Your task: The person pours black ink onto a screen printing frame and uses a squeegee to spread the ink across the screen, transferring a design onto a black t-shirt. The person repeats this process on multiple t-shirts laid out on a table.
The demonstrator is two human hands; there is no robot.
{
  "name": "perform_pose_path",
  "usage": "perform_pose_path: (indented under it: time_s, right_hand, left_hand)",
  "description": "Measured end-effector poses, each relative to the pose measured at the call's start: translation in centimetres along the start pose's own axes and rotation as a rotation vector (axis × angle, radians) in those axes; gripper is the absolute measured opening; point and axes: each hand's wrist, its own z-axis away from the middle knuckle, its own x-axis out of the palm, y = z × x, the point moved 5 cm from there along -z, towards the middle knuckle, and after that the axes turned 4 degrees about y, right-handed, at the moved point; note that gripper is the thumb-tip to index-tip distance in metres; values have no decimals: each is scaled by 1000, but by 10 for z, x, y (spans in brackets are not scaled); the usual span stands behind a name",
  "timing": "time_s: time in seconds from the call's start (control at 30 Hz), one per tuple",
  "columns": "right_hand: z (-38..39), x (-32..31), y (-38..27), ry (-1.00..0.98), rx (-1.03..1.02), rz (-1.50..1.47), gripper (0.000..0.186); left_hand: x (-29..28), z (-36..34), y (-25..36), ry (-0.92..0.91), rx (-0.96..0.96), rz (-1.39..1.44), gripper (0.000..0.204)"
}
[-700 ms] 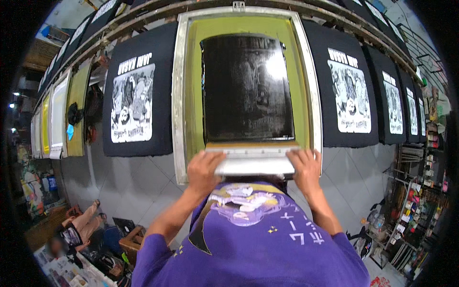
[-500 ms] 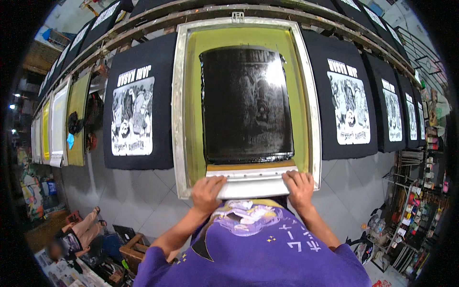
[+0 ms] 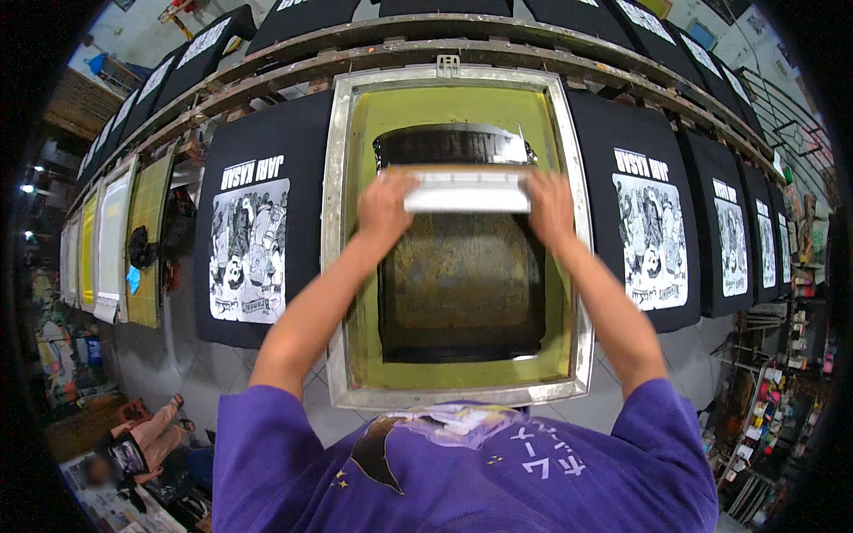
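A metal-framed printing screen (image 3: 335, 266) with yellow-green mesh lies in front of me. Across its far part I hold a wide squeegee (image 3: 466, 196) with a white metal holder and a tan blade edge. My left hand (image 3: 386, 206) is wrapped round its left end, and my right hand (image 3: 549, 202) round its right end, slightly blurred. Beyond the blade lies a band of glossy black ink (image 3: 449, 145). On the near side the mesh carries a thinner dark film (image 3: 462, 284), through which a faint picture shows. What lies under the screen is hidden.
Black printed shirts on boards flank the screen, one at left (image 3: 253, 209) and several at right (image 3: 649, 213). Wooden rails (image 3: 391, 55) run along the far side. More screens (image 3: 111, 235) lean at far left. A person (image 3: 142, 444) is at lower left; a cluttered rack (image 3: 764, 417) stands right.
Both hands have pushed the squeegee from the screen's near end to its far part. The thick glossy ink over the middle has thinned to a dark film, and my arms are stretched forward.
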Motion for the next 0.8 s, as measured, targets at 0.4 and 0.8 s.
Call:
perform_pose_path:
  time_s: [0.4,0.8]
  right_hand:
    - [-88,-68,12,-620,-83,35,35]
    - [231,-184,-155,-389,151,-196,48]
  left_hand:
    - [-60,-85,-33,-533,-125,110,40]
    - [-152,240,155,-259,-117,286,66]
